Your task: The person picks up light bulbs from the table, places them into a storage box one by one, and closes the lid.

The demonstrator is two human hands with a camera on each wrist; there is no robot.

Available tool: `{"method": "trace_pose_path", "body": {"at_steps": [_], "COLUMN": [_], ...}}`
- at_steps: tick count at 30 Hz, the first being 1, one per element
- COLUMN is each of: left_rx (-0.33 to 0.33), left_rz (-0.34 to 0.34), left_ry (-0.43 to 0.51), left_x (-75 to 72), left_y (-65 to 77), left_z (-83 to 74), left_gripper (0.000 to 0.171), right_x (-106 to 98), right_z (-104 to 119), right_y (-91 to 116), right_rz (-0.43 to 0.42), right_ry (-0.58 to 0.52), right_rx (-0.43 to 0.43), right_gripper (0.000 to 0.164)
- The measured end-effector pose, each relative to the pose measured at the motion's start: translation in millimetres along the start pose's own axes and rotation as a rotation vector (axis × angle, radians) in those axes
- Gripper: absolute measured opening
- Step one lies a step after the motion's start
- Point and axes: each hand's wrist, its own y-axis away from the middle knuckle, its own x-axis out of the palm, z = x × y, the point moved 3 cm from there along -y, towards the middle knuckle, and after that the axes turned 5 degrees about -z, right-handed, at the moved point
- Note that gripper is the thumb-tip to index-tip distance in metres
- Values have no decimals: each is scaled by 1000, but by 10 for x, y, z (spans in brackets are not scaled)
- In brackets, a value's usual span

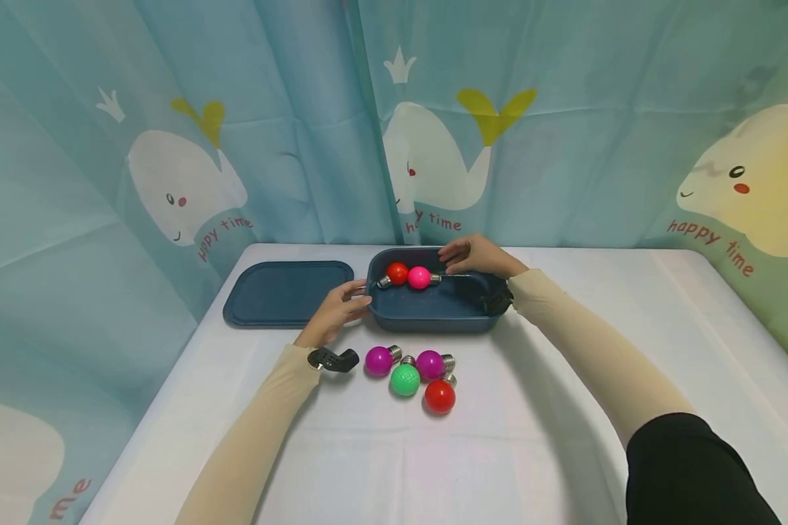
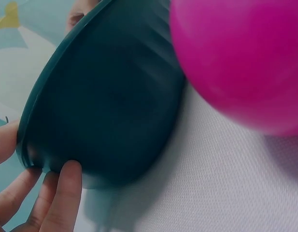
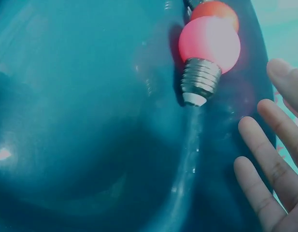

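Note:
A dark blue plastic box stands near the table's far edge. Inside it, against the far wall, lie a red light bulb and a pink light bulb, the pink one's metal base pointing right. My left hand touches the box's left end with spread, fairly straight fingers; the left wrist view shows fingertips on the outer wall. Over the far right rim is my right hand, its fingers extended and holding nothing. The right wrist view shows these fingers apart from the pink bulb.
In front of the box lie two purple bulbs, one left and one right, a green bulb and a second red bulb. A flat dark blue lid rests left of the box. Behind the white table hangs a whale-print curtain.

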Motion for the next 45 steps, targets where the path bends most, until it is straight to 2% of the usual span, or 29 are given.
{"method": "trace_pose_path", "body": {"at_steps": [18, 25, 32, 45], "left_rx": [0, 6, 19, 26], "left_rz": [2, 7, 18, 27], "left_ry": [0, 10, 7, 5], "left_x": [-1, -4, -7, 3], "left_y": [-8, 16, 16, 25], "left_z": [26, 6, 7, -10], "left_gripper": [54, 53, 54, 55], "right_x": [-118, -126, -102, -17], "right_z": [211, 305, 430, 632], "right_y": [240, 358, 501, 866], "right_rz": [14, 32, 51, 125], "right_ry": [-23, -89, -101, -27], "right_rx": [-82, -107, -142, -230], "right_gripper": [46, 49, 46, 43]}}
